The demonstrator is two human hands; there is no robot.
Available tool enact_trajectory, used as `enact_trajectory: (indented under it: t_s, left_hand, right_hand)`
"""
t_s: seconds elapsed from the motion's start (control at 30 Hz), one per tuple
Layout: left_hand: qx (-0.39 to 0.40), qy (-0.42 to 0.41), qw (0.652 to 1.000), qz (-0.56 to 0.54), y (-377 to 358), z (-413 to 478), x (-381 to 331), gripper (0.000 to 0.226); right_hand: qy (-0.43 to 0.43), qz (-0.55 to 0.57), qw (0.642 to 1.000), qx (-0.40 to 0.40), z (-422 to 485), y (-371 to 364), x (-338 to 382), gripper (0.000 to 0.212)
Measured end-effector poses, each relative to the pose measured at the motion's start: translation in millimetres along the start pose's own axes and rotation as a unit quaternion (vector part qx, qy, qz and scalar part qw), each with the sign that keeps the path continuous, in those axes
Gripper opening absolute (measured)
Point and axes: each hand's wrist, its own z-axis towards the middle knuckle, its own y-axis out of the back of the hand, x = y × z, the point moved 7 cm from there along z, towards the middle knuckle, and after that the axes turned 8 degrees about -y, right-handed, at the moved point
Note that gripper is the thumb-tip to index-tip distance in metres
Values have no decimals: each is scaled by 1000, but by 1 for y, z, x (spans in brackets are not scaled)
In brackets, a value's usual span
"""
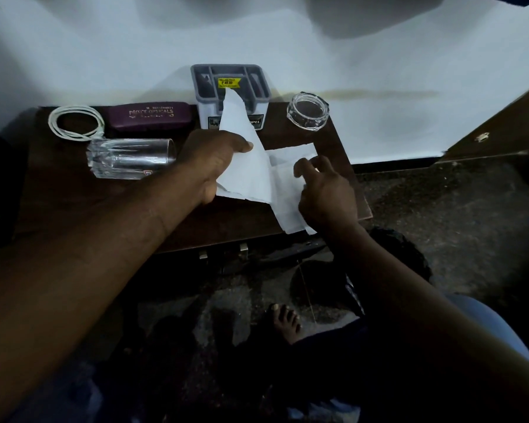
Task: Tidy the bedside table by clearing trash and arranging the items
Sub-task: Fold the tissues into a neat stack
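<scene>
Holds one tissue (245, 169) pinched in the left hand (211, 161), long axis rising toward the organizer (204, 112), with a second sheet (287, 206) flat at the right edge of the table (104, 206), right under the loosely curled, empty right hand (326, 193), the nearer one.

The left hand (214, 163) and right hand (327, 196) are bare, and both forearms run bare to the frame's edge. A short nail shows on the left thumb. Below the front edge of the bedside table (74, 203), a bare foot (284, 323) shows its toes and nails. Just below and right of the table's front edge from there, a dark navy garment (333, 340) covers the leg. Farther below and right of the table lies light blue cloth (489, 325), soft and rounded; which garment it belongs to cannot be told.
</scene>
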Motion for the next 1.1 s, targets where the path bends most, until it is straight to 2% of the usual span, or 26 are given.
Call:
enact_trajectory:
  t_s: [0.1, 0.17, 0.23, 0.43, 0.57, 0.73, 0.87, 1.0, 1.07, 1.1]
  left_hand:
    - [-1, -10, 1000, 11, 2, 1, -1, 28]
    - [-7, -15, 1000, 16, 4, 1, -2, 24]
    - [-10, -19, 999, 24, 4, 1, -2, 27]
    - [-9, -26, 999, 35, 7, 1, 0, 43]
    - [-3, -31, 999, 32, 9, 2, 0, 35]
    - [-4, -37, 998, 41, 11, 1, -4, 19]
    - [-10, -44, 998, 43, 12, 1, -6, 16]
    - [-9, -45, 998, 41, 12, 4, -5, 18]
    - [-6, -40, 998, 41, 11, 5, -3, 16]
    - [-5, -35, 999, 40, 10, 4, -2, 15]
  right_hand:
    - [-13, 6, 1000, 9, 1, -4, -1, 23]
    - [-22, 16, 999, 17, 2, -5, 0, 29]
    - [-25, 13, 999, 22, 3, -6, 2, 33]
    - [-41, 1, 999, 16, 6, -8, 4, 21]
    - [-45, 1, 999, 18, 8, -7, 3, 19]
    - [-54, 48, 997, -16, 8, 3, 0, 17]
    - [-101, 101, 989, -25, 9, 8, -7, 15]
    - [-234, 227, 944, -56, 13, 23, -27, 15]
    - [-292, 329, 896, -54, 18, 33, -35, 13]
    - [-316, 405, 857, -41, 19, 36, -35, 11]
